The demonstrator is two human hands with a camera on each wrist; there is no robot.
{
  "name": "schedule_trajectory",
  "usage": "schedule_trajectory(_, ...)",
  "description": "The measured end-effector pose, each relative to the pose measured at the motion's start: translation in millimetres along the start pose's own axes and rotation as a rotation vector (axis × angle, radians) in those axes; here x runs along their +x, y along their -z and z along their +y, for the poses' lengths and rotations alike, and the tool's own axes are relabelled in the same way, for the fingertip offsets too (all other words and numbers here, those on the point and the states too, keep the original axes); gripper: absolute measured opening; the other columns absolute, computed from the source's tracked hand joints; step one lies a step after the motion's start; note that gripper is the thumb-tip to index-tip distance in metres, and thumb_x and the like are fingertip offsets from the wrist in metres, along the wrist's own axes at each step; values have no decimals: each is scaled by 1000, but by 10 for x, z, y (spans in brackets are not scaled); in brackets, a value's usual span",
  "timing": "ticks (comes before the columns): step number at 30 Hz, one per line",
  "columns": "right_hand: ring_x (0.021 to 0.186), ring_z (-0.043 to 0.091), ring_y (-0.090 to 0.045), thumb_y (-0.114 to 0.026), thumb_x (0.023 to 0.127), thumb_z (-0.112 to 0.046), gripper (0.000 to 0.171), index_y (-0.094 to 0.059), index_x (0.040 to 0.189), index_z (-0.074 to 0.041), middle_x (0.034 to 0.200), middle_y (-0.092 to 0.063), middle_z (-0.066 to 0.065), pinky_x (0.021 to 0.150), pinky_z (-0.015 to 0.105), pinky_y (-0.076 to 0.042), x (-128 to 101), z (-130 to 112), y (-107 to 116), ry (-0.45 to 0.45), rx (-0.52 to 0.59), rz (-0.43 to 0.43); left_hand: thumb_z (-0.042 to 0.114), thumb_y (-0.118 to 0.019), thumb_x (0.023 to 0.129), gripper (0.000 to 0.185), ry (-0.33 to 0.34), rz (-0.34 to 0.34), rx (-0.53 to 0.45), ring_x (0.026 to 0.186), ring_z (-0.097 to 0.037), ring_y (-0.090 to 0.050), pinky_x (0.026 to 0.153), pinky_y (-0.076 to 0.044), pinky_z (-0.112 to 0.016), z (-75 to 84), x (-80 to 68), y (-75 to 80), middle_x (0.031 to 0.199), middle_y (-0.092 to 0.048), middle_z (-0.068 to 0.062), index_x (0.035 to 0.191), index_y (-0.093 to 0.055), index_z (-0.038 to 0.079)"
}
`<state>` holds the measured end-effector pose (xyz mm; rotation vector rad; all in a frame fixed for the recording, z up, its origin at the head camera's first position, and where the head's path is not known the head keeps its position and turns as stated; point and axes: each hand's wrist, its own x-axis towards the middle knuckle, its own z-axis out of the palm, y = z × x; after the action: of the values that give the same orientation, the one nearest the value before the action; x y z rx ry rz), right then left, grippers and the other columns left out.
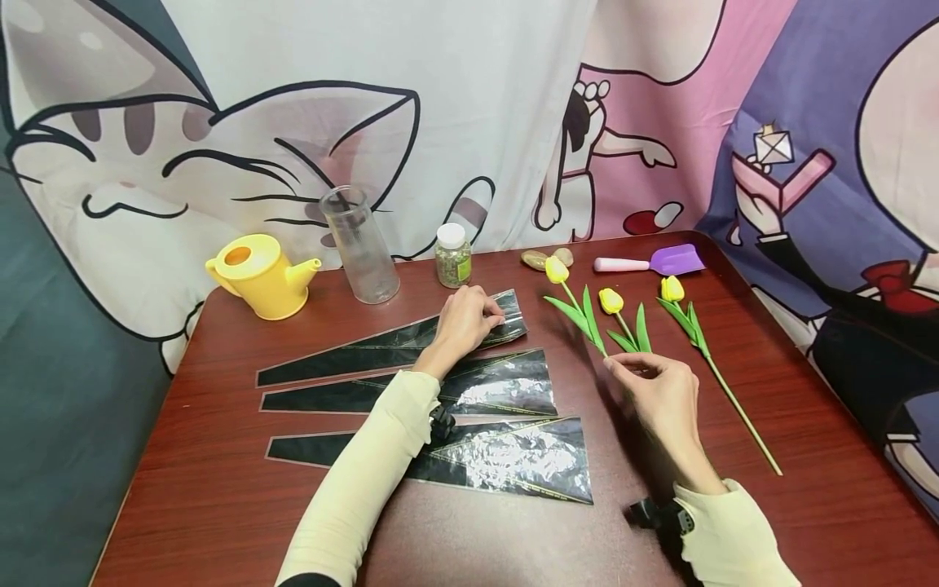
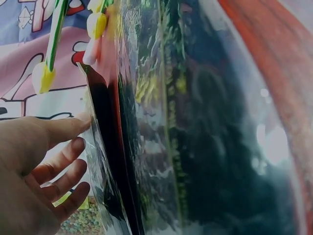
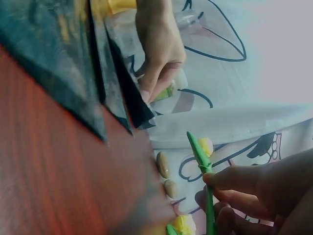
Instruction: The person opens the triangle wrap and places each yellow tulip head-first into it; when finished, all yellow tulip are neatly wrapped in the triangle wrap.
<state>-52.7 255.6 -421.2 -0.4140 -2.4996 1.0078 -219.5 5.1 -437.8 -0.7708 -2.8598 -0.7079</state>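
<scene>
Three tapered black flower sleeves with shiny clear plastic lie side by side. At the wide end of the farthest flower sleeve (image 1: 389,344), my left hand (image 1: 467,319) pinches the edge. In the left wrist view, the thumb (image 2: 68,126) meets that edge, with the other fingers loosely bent beside it. My right hand (image 1: 660,395) holds a yellow artificial tulip (image 1: 575,300) by its green stem, between thumb and fingers, bloom pointing away. The middle sleeve (image 1: 506,383) and the nearest sleeve (image 1: 513,456) lie flat, partly under my left forearm.
Two more yellow tulips, a middle one (image 1: 611,302) and a right one (image 1: 672,289), lie near my right hand. Along the back stand a yellow watering can (image 1: 271,281), a glass vase (image 1: 363,253), a jar of small pebbles (image 1: 452,259), stones (image 1: 535,259) and a purple shovel (image 1: 675,259).
</scene>
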Motion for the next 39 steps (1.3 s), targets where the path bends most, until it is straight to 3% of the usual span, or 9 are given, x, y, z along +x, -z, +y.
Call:
schedule_trajectory(4,53,9,-59,-81,81,-37,22,-81,90,-17,71,-71,-2,50,24,-43,64,-29,-16,-97,81,-84,28,-80,83,9,-4,0,4,89,-19,-56,81,-46,-34,6,-2,17,88,-63,5,91,-81,24)
schedule_trajectory(8,49,11,-60,-81,81,-33,32,-77,98,-6,69,-70,8,47,27,-52,136,-68,-44,-267,322,-208,27,-79,84,6,-5,0,3,88,-19,-56,80,-46,-34,13,-8,38,87,-62,6,89,-81,24)
schedule_trajectory(11,55,14,-66,-82,82,-26,34,-75,103,1,73,-72,10,52,33,-56,204,-106,-59,-393,501,-265,27,-79,84,4,-2,-5,6,88,-18,-56,79,-45,-34,16,-11,45,86,-62,6,87,-81,25)
schedule_trajectory(18,72,22,-73,-74,87,-9,24,-71,105,8,86,-74,7,65,38,-57,359,-148,-51,-476,715,-363,27,-78,85,4,-1,-15,7,85,-16,-54,76,-45,-32,28,-28,52,84,-60,6,87,-81,24)
schedule_trajectory(29,71,19,-72,-80,82,-9,12,-75,92,-3,84,-74,9,68,34,-57,524,-147,-7,-592,878,-363,26,-78,85,4,1,-18,11,85,-16,-54,77,-44,-31,39,-36,64,83,-60,6,87,-80,23)
schedule_trajectory(39,71,13,-70,-80,82,-10,8,-77,89,-7,83,-74,4,74,32,-57,560,-118,-90,-626,900,-367,27,-78,85,4,-1,-20,16,84,-16,-55,75,-45,-32,9,-31,55,83,-60,6,87,-80,23)
